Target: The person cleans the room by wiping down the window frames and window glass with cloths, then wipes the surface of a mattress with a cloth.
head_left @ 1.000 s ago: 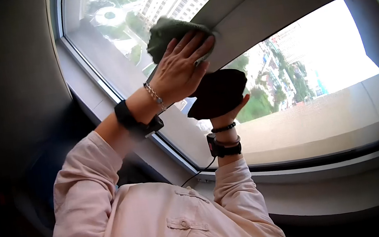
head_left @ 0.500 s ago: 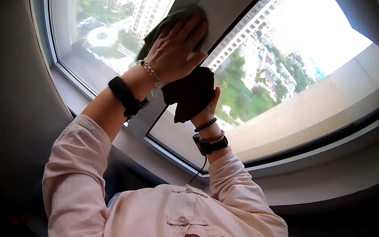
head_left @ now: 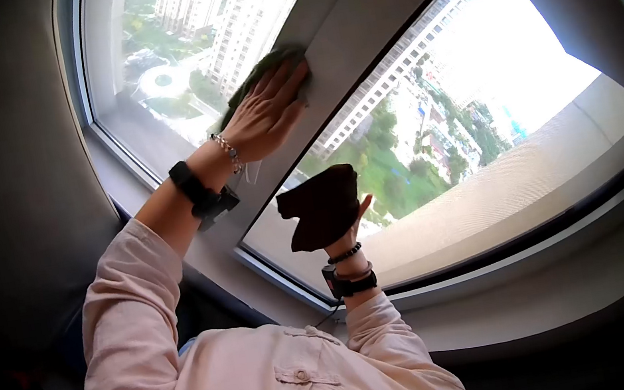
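Observation:
My left hand (head_left: pixel 266 118) presses a dark green cloth (head_left: pixel 270 62) against the light grey window frame post, beside the left pane's edge. Its fingers lie over the cloth, the back of the hand facing me. Lower and to the right, my right hand (head_left: pixel 351 239) is raised in front of the right window pane (head_left: pixel 403 157). A dark brown cloth (head_left: pixel 322 208) hangs over its palm and hides most of its fingers; the thumb sticks out to the right. This cloth looks folded and limp.
The left window pane (head_left: pixel 172 70) and its sill (head_left: pixel 121 159) stand left of the grey post (head_left: pixel 359 26). A dark wall or panel (head_left: pixel 11 175) rises at far left. A thin cable (head_left: pixel 328 315) runs from the right wrist's black band. Tall buildings and greenery show outside.
My left hand and the green cloth have slid down and left along the frame post. The right hand with the brown cloth is lower, now clearly apart from the left.

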`<state>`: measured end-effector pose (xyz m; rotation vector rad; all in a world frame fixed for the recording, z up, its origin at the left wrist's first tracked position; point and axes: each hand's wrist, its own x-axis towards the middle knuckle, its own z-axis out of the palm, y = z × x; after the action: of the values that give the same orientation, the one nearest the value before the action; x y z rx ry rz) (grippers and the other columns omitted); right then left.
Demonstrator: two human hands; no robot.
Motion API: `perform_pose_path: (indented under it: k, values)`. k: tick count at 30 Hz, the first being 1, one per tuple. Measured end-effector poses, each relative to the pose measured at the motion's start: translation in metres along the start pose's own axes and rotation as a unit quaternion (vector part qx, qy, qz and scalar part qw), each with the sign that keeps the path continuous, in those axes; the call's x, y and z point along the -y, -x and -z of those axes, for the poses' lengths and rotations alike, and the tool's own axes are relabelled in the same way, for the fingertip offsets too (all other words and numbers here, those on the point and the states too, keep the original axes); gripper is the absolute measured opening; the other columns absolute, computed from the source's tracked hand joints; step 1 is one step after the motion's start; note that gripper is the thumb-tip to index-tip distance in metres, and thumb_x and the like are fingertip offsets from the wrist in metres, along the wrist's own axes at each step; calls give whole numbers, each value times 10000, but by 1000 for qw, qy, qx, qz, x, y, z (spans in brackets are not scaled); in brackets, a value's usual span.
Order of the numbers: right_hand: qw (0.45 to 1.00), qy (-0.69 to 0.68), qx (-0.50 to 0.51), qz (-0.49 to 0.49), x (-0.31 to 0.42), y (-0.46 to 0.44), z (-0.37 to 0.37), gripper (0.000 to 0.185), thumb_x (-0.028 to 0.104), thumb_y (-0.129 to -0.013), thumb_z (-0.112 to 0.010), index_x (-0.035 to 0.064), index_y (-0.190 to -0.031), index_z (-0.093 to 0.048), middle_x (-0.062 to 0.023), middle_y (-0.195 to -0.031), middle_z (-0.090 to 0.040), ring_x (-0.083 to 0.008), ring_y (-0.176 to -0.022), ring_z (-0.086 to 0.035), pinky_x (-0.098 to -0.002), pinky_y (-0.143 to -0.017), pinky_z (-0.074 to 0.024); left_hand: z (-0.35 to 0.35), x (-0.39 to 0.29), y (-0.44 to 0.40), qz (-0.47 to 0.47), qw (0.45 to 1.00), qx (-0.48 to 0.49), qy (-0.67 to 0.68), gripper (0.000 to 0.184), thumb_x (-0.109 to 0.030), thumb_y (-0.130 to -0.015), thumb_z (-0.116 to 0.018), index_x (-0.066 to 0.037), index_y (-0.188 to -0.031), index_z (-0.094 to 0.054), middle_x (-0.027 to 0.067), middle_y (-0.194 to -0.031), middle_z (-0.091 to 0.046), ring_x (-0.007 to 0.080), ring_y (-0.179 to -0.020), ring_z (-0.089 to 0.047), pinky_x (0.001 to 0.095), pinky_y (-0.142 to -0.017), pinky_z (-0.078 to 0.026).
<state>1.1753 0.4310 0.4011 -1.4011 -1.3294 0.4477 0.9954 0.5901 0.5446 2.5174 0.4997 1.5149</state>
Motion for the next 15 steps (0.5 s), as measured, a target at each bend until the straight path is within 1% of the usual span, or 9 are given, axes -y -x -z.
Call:
perform_pose_path:
  k: [1,2,3,5,7,8,10,11,15]
  values:
    - [940,-335,58,18,-5,-2,6,672,595,-840,-210,146,-1338,-244,-36,-1358,-299,-204,-1258,-236,-485,-1027,8,1,5,-2,13,999,10,41,554,-346,-891,-254,-28,-1342,-197,171,-1396,-171,288,-1305,-123,378,-1051,-109]
    - [770,-627,122,-6,1,-6,9,708,627,-828,-194,134,-1332,-256,-70,-1341,-326,-233,-1231,-286,-457,-1048,-86,3,8,-2,26,996,19,84,552,-349,-895,-233,-32,-1345,-190,165,-1397,-176,282,-1308,-116,371,-1052,-108]
    - [773,-623,121,-15,-4,-8,11,708,627,-828,-194,134,-1332,-256,-70,-1341,-326,-233,-1231,-286,-457,-1048,-86,5,12,-2,34,995,18,90,552,-349,-895,-233,-32,-1345,-190,165,-1397,-176,282,-1308,-116,371,-1052,-108]
    - [738,-671,42,-47,-16,-8,18,765,670,-802,-182,115,-1320,-280,-111,-1308,-363,-258,-1185,-340,-414,-1028,-203,9,22,-4,11,990,9,139,534,-335,-900,-217,-28,-1337,-214,155,-1386,-217,278,-1306,-127,367,-1051,-103]
    - [785,-609,103,49,-7,-5,30,789,688,-788,-179,107,-1306,-306,-113,-1274,-404,-264,-1168,-359,-427,-1015,-227,7,27,17,10,988,3,151,507,-344,-909,-224,-71,-1336,-245,151,-1385,-218,269,-1296,-164,356,-1052,-144]
    - [864,-497,47,67,-22,-3,38,791,689,-788,-173,106,-1306,-304,-115,-1268,-409,-268,-1166,-362,-431,-1012,-234,3,41,35,36,987,5,158,485,-315,-910,-230,-70,-1328,-265,158,-1377,-231,284,-1281,-200,364,-1043,-174]
    - [862,-500,27,79,-29,-2,39,790,688,-788,-155,108,-1304,-302,-118,-1261,-414,-267,-1168,-362,-441,-1011,-233,-20,67,74,64,990,-19,125,435,-222,-896,-272,-71,-1300,-323,184,-1341,-290,335,-1229,-295,390,-1013,-253]
    - [784,-614,60,69,-16,-3,33,787,686,-790,-143,111,-1303,-302,-118,-1261,-414,-261,-1173,-360,-447,-1014,-224,-35,80,93,13,994,-51,95,445,-226,-868,-337,-68,-1283,-347,198,-1325,-300,355,-1215,-303,417,-1009,-246]
    - [875,-468,64,105,-49,-1,56,766,670,-801,-143,117,-1312,-285,-112,-1279,-398,-263,-1192,-341,-469,-1012,-213,-80,80,165,75,996,46,30,524,-269,-821,-428,-17,-1271,-338,230,-1309,-280,404,-1205,-266,463,-1006,-211]
